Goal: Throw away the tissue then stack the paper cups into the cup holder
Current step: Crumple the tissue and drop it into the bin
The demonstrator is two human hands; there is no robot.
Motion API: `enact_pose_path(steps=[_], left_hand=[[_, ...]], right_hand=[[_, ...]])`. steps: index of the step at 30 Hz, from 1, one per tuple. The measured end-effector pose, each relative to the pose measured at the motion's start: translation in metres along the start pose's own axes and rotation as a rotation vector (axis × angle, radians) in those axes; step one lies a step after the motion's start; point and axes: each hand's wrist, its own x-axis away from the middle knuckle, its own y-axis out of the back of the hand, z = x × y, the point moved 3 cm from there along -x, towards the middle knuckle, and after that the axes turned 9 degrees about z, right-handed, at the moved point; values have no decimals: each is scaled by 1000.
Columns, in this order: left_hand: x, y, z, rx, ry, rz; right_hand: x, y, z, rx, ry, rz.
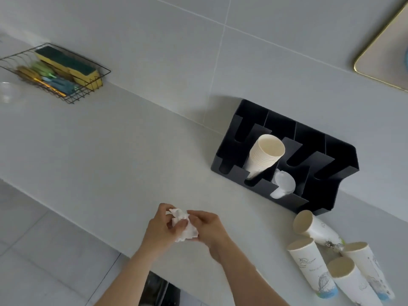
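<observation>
A crumpled white tissue (183, 226) is squeezed between my left hand (161, 228) and my right hand (208, 228), just above the white counter (110, 155). Both hands grip it together. Against the wall stands a black cup holder (309, 149) with several slots. One slot holds a stack of plain paper cups (263, 154), another holds white lids (282, 184). Several loose printed paper cups (313, 268) stand upright at the lower right, and one (315, 228) lies tipped over beside the holder.
A wire basket (55, 71) with sponges and brushes sits at the far left by the wall. A gold-rimmed tray (384, 54) leans at the top right. The counter's front edge runs diagonally below my arms, with tiled floor and a dark object (159, 292) beneath.
</observation>
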Motion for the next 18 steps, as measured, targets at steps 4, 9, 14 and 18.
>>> enact_pose_path(steps=[4,9,14,18], left_hand=[[22,35,32,-44,11,-222],[60,79,70,51,109,-353],[104,105,115,284,221,-444],[135,100,158,387,356,-390]], right_hand=[[-5,-53,4,103,2,165],[-12,-117,-9,213,34,307],[-19,-173,-41,432,54,369],[-18,-196,-83,598,-2,425]])
